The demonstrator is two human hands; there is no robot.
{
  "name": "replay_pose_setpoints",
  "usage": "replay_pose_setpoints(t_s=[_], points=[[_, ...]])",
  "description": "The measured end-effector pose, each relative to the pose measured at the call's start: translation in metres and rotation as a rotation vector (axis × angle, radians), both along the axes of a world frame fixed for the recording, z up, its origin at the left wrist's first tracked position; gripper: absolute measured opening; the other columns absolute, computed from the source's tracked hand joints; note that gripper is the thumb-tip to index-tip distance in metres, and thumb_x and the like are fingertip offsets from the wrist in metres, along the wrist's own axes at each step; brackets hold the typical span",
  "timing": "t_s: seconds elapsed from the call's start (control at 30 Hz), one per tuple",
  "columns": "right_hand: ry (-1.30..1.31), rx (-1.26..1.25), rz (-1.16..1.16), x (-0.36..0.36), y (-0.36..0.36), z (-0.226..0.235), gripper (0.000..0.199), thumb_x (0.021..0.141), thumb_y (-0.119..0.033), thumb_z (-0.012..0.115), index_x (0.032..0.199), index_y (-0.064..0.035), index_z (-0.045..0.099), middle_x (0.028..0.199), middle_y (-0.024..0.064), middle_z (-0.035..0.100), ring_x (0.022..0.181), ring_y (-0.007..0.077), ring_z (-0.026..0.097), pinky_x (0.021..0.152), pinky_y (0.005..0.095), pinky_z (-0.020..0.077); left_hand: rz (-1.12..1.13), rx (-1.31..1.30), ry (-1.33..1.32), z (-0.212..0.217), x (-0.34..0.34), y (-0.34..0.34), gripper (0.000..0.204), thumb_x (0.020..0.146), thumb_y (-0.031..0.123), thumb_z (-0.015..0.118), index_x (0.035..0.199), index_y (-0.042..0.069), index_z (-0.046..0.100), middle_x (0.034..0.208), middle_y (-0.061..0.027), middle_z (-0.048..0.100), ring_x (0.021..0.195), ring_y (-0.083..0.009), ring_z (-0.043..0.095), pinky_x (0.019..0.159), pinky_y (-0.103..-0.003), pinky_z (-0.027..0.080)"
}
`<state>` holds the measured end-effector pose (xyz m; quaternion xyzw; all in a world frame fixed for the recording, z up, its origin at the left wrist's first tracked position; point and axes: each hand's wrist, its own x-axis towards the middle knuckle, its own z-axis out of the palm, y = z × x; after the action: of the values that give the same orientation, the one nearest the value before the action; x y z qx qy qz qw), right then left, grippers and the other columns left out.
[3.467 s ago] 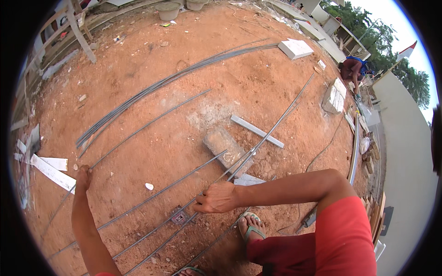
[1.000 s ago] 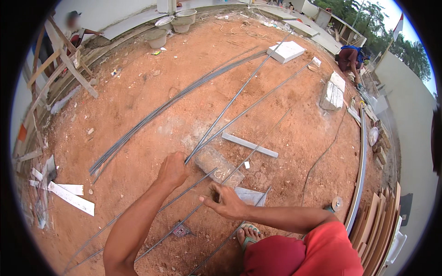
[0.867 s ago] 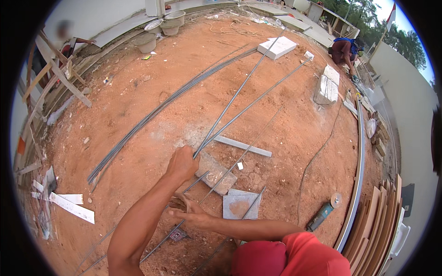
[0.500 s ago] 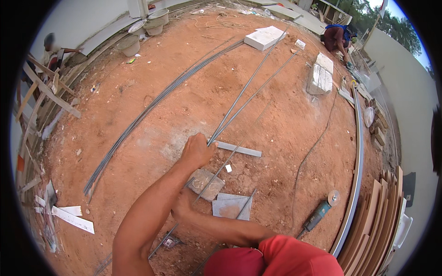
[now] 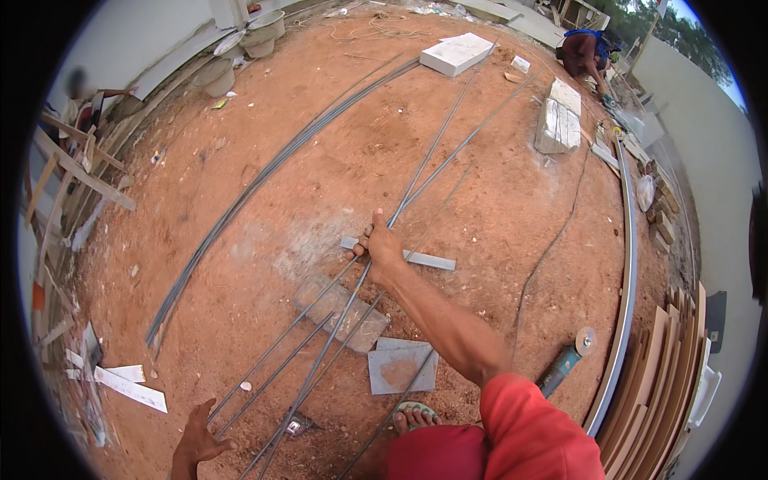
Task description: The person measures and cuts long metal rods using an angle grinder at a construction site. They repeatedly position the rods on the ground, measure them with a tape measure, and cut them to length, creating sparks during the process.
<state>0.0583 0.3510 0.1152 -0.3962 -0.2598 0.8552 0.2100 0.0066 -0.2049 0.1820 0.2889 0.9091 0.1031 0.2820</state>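
Long thin grey steel rods point(image 5: 436, 146) run from the far ground down toward me, crossing near the middle of the view. My right hand point(image 5: 381, 246) is closed around them there, above a flat metal strip point(image 5: 432, 260) on the soil. At the lower left, my left hand point(image 5: 198, 438) has its fingers spread beside the near ends of two shorter-looking rods, holding nothing that I can see. Under the rods lies a stone block point(image 5: 364, 326), with grey sheet pieces point(image 5: 402, 370) beside it. A small dark object point(image 5: 298, 424) rests near my sandalled foot point(image 5: 414, 416).
A bundle of rods point(image 5: 264, 180) curves along the left. An angle grinder point(image 5: 566, 362) lies to the right, beside a long metal profile point(image 5: 624, 280) and stacked boards point(image 5: 652, 376). White blocks point(image 5: 456, 54) sit farther off. A co-worker point(image 5: 584, 56) crouches at the far right.
My left hand has left the rods at the middle and moved down to the lower left, opening. My right hand has come up and now grips the rods, which have shifted right.
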Motion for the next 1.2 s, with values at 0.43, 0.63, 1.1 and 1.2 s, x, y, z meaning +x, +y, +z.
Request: replay_pose_setpoints(t_s=[0.43, 0.63, 1.1, 1.2], points=[[-0.095, 0.231, -0.014, -0.041, 0.212, -0.032, 0.058, 0.11, -0.052, 0.034, 0.097, 0.0013, 0.052, 0.07, 0.0127, 0.054, 0.057, 0.029, 0.063, 0.06, 0.0539, 0.0637, 0.122, 0.325, 0.225, -0.097, -0.074, 0.059, 0.044, 0.101, 0.029, 0.061, 0.071, -0.001, 0.051, 0.056, -0.0139, 0.044, 0.052, -0.0264, 0.047, 0.054, -0.041, 0.037], [-0.349, 0.484, 0.024, 0.011, 0.279, -0.042, 0.068, 0.109, -0.058, 0.031, 0.093, 0.0035, 0.057, 0.062, 0.005, 0.046, 0.046, 0.0181, 0.044, 0.043, 0.0325, 0.0472, 0.13, 0.309, 0.566, -0.088, -0.089, 0.136, 0.043, 0.105, 0.025, 0.054, 0.073, -0.004, 0.049, 0.062, -0.0242, 0.045, 0.057, -0.0386, 0.048, 0.056, -0.046, 0.037], [-0.396, 0.532, -0.336, 0.074, 0.335, -0.049, 0.037, 0.109, -0.034, 0.048, 0.082, -0.0113, 0.037, 0.06, -0.0033, 0.028, 0.045, 0.0113, 0.028, 0.04, 0.031, 0.0215, 0.189, 0.284, 0.518, -0.149, -0.121, 0.204, 0.049, 0.103, 0.031, 0.059, 0.071, -0.003, 0.05, 0.062, -0.0225, 0.048, 0.058, -0.0393, 0.051, 0.059, -0.048, 0.04], [-0.374, 0.534, -0.393, 0.073, 0.329, -0.054, 0.028, 0.106, -0.02, 0.049, 0.083, -0.0102, 0.036, 0.061, -0.0032, 0.028, 0.045, 0.0113, 0.028, 0.04, 0.0308, 0.022, 0.221, 0.268, 0.55, -0.138, -0.119, 0.19, 0.053, 0.103, 0.035, 0.061, 0.067, -0.002, 0.047, 0.06, -0.0195, 0.046, 0.056, -0.0338, 0.047, 0.057, -0.045, 0.038]])
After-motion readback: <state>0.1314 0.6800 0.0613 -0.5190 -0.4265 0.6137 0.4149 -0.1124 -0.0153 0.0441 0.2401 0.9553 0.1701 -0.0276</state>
